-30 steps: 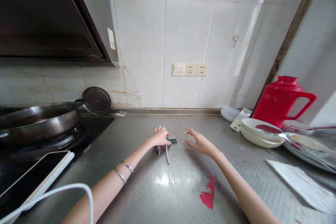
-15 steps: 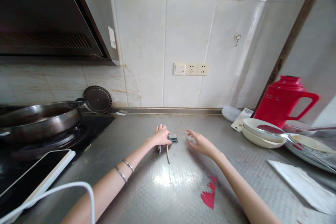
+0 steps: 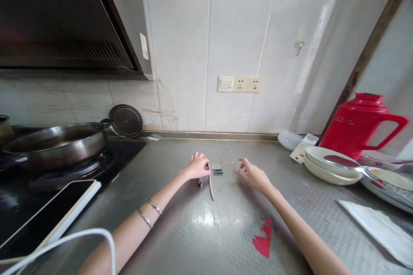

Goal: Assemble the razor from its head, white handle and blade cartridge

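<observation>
Beige cord [image 3: 211, 189] on the metal counter [image 3: 174, 240], its upper end at the left hand [image 3: 196, 168]; likely light, bendy, easiest pinched mid-length. The right hand [image 3: 255, 178] curves nearby. I can't tell whether either grips anything.

A thin, pale, slightly curved strip [image 3: 211, 188] lies lengthwise on the metal counter, its near end bare. Just left, a slim dark object [image 3: 200, 182] with a shiny part is partly hidden. Just right, a small clear piece [image 3: 217, 171] with dark green bars lies flat crosswise.
</observation>
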The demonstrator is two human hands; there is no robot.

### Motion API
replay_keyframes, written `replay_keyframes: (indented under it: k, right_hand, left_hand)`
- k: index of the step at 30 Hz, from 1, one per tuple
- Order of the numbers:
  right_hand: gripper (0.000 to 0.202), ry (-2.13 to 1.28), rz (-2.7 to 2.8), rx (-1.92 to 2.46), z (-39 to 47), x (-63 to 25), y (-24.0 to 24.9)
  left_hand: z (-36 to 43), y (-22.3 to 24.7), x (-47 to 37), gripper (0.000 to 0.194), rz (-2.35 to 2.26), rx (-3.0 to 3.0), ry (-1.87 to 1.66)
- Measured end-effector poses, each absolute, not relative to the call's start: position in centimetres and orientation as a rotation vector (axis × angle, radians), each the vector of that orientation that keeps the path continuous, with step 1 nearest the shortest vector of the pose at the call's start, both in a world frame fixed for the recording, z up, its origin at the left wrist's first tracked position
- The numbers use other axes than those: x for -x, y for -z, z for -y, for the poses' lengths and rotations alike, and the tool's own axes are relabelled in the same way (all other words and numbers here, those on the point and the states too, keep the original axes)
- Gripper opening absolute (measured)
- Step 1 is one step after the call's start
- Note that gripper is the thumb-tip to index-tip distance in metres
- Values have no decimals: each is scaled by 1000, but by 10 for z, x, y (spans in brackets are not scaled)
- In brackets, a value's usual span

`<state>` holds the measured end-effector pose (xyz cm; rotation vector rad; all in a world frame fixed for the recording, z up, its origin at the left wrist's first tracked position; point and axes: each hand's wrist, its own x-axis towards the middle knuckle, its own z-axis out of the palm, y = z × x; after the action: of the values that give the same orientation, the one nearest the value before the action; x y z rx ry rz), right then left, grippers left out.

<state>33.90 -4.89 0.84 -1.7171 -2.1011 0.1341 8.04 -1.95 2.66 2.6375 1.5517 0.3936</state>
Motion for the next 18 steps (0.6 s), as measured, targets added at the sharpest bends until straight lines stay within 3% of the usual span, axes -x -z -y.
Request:
replay_keyframes:
  k: [3,6,13,18]
  right_hand:
    - [27,-25,1950,1991,44,-341,-13]
    - [33,29,1926,2127,36,-345,-14]
    - [37,91,2046,2127,26,-349,1]
    - [38,139,2066,2102,29,-351,7]
  left_hand:
    - [23,-28,-57,27,-1692,-2565,-489]
    - [24,-28,-33,21,-1835,-2439,-449]
    - [17,-21,-5,36,-2084,-2248,-341]
    - [17,-11,-2,34,-2166,-2238,-296]
